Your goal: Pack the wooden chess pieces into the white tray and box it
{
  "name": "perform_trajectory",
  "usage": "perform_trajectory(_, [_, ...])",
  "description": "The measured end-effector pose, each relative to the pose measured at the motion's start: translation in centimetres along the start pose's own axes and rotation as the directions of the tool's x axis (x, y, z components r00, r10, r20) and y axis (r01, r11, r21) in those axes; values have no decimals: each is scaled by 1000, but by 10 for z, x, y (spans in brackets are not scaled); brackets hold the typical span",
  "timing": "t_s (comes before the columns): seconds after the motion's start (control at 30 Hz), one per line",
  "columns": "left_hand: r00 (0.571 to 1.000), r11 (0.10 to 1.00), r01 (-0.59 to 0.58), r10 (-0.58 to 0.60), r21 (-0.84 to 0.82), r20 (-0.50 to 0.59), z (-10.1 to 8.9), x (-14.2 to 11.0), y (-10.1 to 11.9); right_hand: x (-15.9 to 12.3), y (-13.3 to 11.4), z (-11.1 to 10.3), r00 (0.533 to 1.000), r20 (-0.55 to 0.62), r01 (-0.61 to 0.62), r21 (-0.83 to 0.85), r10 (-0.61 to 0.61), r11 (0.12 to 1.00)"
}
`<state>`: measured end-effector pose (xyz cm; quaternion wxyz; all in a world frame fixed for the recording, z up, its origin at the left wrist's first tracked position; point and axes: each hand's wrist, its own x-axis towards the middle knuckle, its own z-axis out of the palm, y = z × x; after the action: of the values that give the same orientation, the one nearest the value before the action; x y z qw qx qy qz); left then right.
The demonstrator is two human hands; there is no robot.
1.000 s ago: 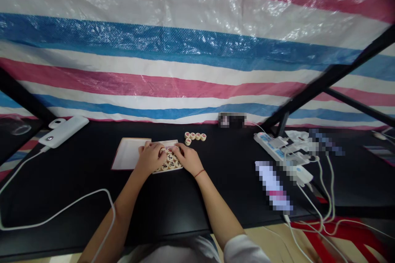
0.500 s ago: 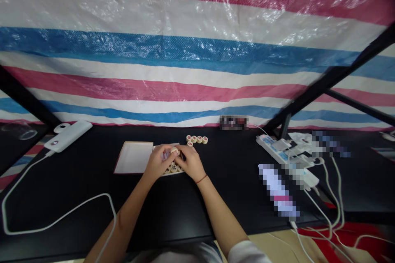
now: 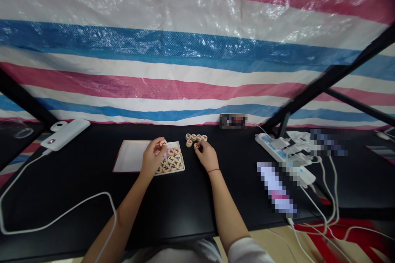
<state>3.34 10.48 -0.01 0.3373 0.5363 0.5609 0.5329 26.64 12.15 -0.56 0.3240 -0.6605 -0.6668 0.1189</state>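
Note:
A small white tray (image 3: 182,167) on the black table (image 3: 173,201) holds several round wooden chess pieces (image 3: 172,162) with red and black characters. My left hand (image 3: 152,159) is over the tray's left side and pinches one piece (image 3: 163,143) between thumb and fingers, lifted above the tray. My right hand (image 3: 206,155) is to the right of the tray, its fingertips closed on a piece (image 3: 196,145) beside a short row of pieces (image 3: 195,137) lying on the table. The tray's white lid (image 3: 129,156) lies flat just left of it.
A white device (image 3: 64,133) with a cable (image 3: 55,213) sits at the far left. A power strip (image 3: 277,148) with plugs and white cords is at the right. A striped tarp (image 3: 185,49) hangs behind the table. Black frame bars (image 3: 333,74) cross at right.
Both hands were together over the tray. Now the right hand has moved right to the row of pieces on the table, and the left hand has lifted a piece.

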Motion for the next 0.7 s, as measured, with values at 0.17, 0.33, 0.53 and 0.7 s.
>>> perform_trajectory(0.17, [964, 939, -266, 254, 220, 79, 2, -5, 8, -9, -35, -4, 995, -38, 103, 276, -97, 956])
perform_trajectory(0.33, [908, 860, -416, 374, 295, 191, 10, -15, 13, -29, -75, 6, 970, 116, 131, 492, -214, 861])
perform_trajectory(0.53, [870, 823, -482, 412, 300, 270, 12, -17, 13, -21, -64, 6, 980, -22, 191, 386, -197, 903])
perform_trajectory(0.7, [898, 808, -437, 369, 395, 239, 4, -10, 11, -4, -18, -3, 992, -128, 7, 101, 6, 995])
